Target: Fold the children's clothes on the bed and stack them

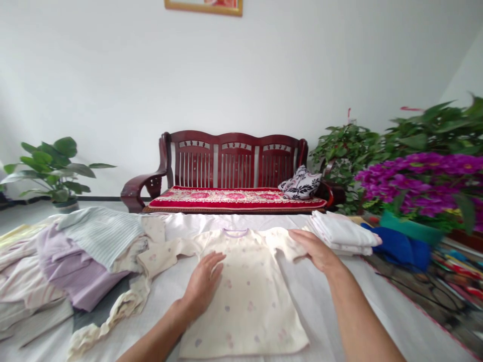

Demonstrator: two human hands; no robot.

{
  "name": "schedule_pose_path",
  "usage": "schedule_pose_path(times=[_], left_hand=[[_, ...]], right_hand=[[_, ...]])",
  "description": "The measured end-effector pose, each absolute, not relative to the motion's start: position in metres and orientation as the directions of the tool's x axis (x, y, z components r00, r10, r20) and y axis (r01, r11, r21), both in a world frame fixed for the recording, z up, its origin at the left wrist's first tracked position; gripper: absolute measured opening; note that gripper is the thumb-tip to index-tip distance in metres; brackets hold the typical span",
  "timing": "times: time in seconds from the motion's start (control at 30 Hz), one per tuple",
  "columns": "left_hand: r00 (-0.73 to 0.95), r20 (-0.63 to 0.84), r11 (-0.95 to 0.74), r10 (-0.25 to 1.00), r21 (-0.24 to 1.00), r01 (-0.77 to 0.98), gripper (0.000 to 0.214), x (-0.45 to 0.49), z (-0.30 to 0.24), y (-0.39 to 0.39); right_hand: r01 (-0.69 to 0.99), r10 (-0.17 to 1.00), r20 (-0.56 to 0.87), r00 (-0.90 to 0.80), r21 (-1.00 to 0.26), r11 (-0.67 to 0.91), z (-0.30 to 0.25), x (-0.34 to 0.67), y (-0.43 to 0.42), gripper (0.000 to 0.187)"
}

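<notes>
Shirt, cream, lilac-necked, laid flat; left hand open over its body; right hand, apart, at one sleeve, grip unclear; creases best smoothed outward.

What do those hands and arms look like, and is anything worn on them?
They are human: the left hand and right hand are ungloved. The left forearm and right forearm show no sleeve, watch, cable or marking.
</notes>
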State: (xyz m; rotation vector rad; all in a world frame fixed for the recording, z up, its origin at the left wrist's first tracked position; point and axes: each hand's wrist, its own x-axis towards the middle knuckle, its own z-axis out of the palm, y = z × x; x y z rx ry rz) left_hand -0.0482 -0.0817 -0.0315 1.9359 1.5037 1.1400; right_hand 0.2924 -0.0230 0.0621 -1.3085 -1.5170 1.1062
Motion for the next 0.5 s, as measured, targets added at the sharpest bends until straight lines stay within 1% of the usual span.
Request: schedule_pose_path(times=[0.03,0.07,0.1,0.13,0.17,0.23,0.3,0.4,0.43,0.5], left_hand=[[0.015,0.283,-0.265,0.959,0.879,0.397,0.043,-0.044,-0.028,-0.079],[-0.028,0.199,-0.19,0.98,0.961,0.199,0.047,-0.039,-0.026,-0.076],[-0.038,0.105,-0.104,0.994,0.994,0.019,0.05,-0.034,-0.023,-0.073],[-0.019,0.019,-0.021,1.0,0.993,-0.116,0.051,-0.03,-0.021,-0.069],[0.011,-0.049,0.05,0.999,0.98,-0.194,0.05,-0.025,-0.018,-0.065],[0.045,-0.143,0.149,0.989,0.965,-0.217,0.048,-0.018,-0.014,-0.055],[0.016,-0.213,0.213,0.977,0.962,-0.173,0.049,-0.013,-0.008,-0.045],[-0.054,-0.313,0.306,0.948,0.945,-0.117,0.052,-0.011,0.0,-0.035],[-0.049,-0.329,0.324,0.943,0.942,-0.089,0.054,-0.012,0.003,-0.033],[-0.018,-0.316,0.316,0.949,0.949,-0.002,0.06,-0.014,0.005,-0.034]], right_hand=[[0.114,0.979,0.062,-0.192,-0.99,0.085,0.066,0.283,-0.023,0.048],[0.016,0.969,0.08,-0.232,-0.996,0.086,0.067,0.275,-0.023,0.054],[-0.021,0.97,0.083,-0.23,-0.997,0.08,0.065,0.269,-0.022,0.057],[-0.007,0.979,0.074,-0.19,-0.997,0.074,0.059,0.265,-0.02,0.057],[0.043,0.991,0.062,-0.121,-0.997,0.068,0.051,0.262,-0.018,0.054],[0.184,0.999,0.053,0.012,-0.982,0.05,0.03,0.262,-0.012,0.048],[0.292,0.995,0.078,0.057,-0.955,0.058,0.008,0.266,-0.006,0.044],[0.42,0.99,0.137,-0.02,-0.898,0.133,-0.016,0.271,-0.001,0.048],[0.466,0.986,0.157,-0.052,-0.869,0.163,-0.02,0.271,-0.001,0.052],[0.57,0.975,0.201,-0.1,-0.791,0.221,-0.026,0.268,-0.002,0.062]])
